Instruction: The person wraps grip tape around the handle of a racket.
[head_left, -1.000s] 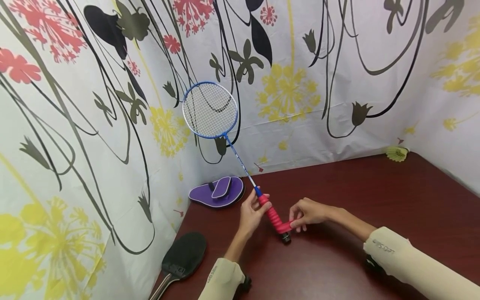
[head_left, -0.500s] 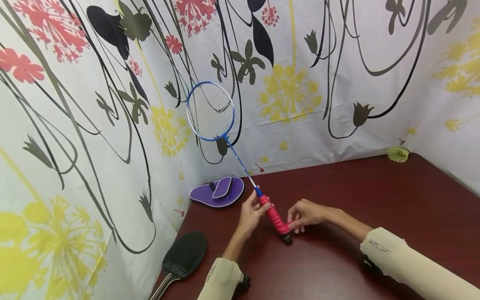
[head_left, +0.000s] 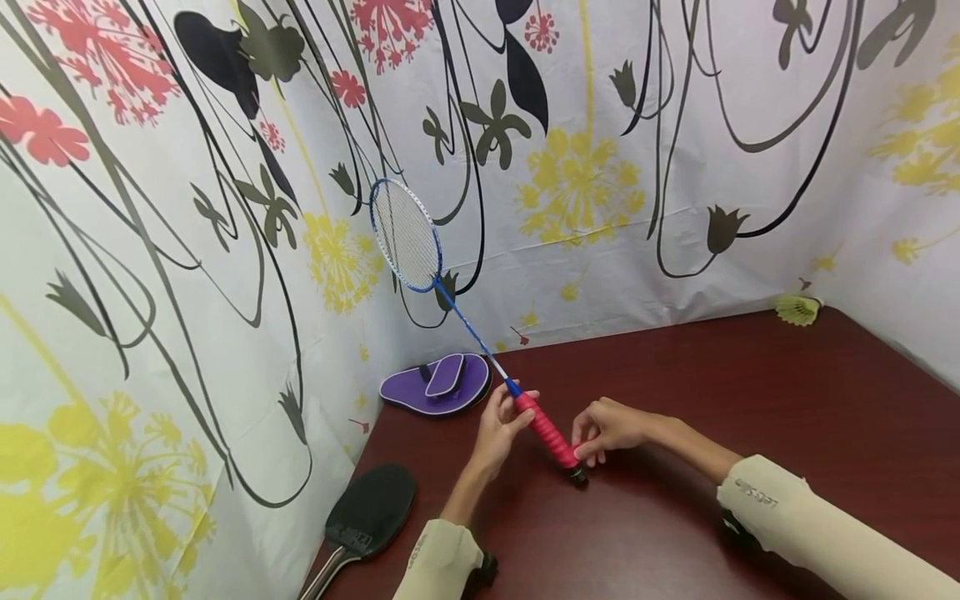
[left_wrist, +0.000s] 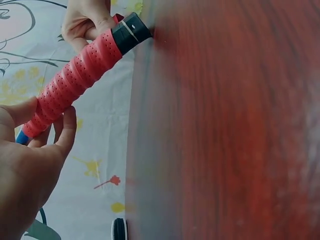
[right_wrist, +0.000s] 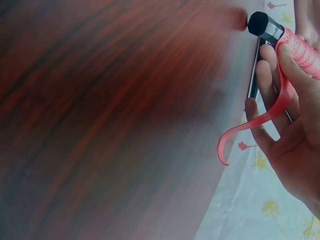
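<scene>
A blue and white badminton racket (head_left: 471, 331) slants up and to the left, its strung head before the printed sheet. My left hand (head_left: 493, 435) holds the upper handle between thumb and fingers. Red perforated grip tape (left_wrist: 75, 75) is wound in ridges around most of the handle. At the lower end a black butt cap (left_wrist: 131, 34) shows bare, close to the table. My right hand (head_left: 611, 427) pinches the tape beside the cap. From that pinch a loose tape tail (right_wrist: 284, 100) crosses the palm and curls at its free end.
A purple padded paddle case (head_left: 408, 390) lies at the table's back left. Nearer stands a black table tennis paddle (head_left: 371, 508) by the left edge. A yellow shuttlecock (head_left: 797, 309) sits in the far right corner of the brown table (head_left: 675, 367). Flower-printed sheets (head_left: 600, 275) hang behind.
The racket has turned about its shaft, so its head looks narrower and sits slightly lower. The red tape has wrapped further down, and my right hand has drawn nearer the handle.
</scene>
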